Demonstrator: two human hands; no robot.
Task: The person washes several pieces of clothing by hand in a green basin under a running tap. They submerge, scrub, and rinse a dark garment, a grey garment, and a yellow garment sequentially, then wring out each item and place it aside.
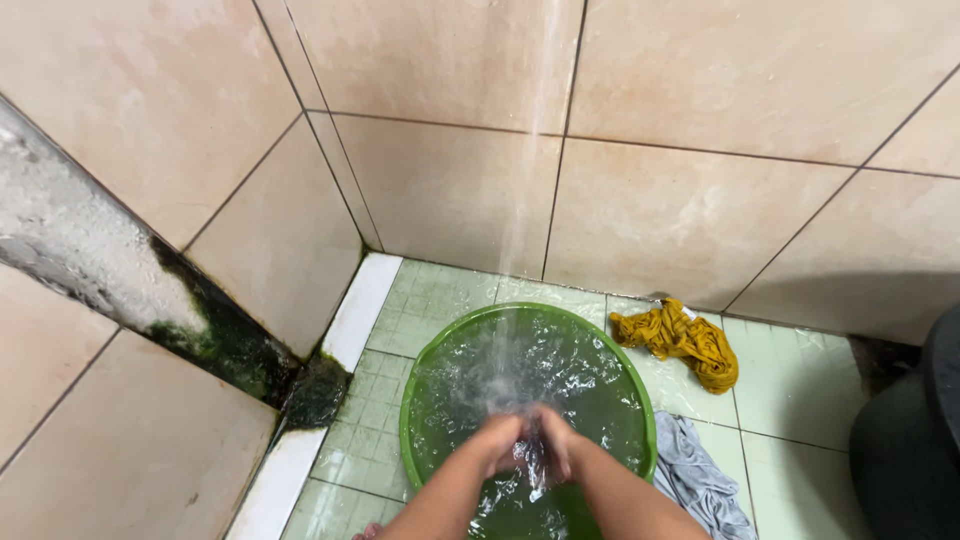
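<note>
A round green basin (pixel 425 360) full of water stands on the pale green tiled floor. A stream of water (pixel 530 150) falls from above into it. My left hand (pixel 500 443) and my right hand (pixel 556 440) are pressed together under the stream, over the near half of the basin. Water splashes between the fingers, and I cannot tell whether they hold anything.
A twisted yellow cloth (pixel 682 342) lies on the floor right of the basin, by the wall. A grey cloth (pixel 695 478) lies by the basin's near right side. A dark container (pixel 915 440) stands at far right. A mouldy grey ledge (pixel 120 275) runs along the left wall.
</note>
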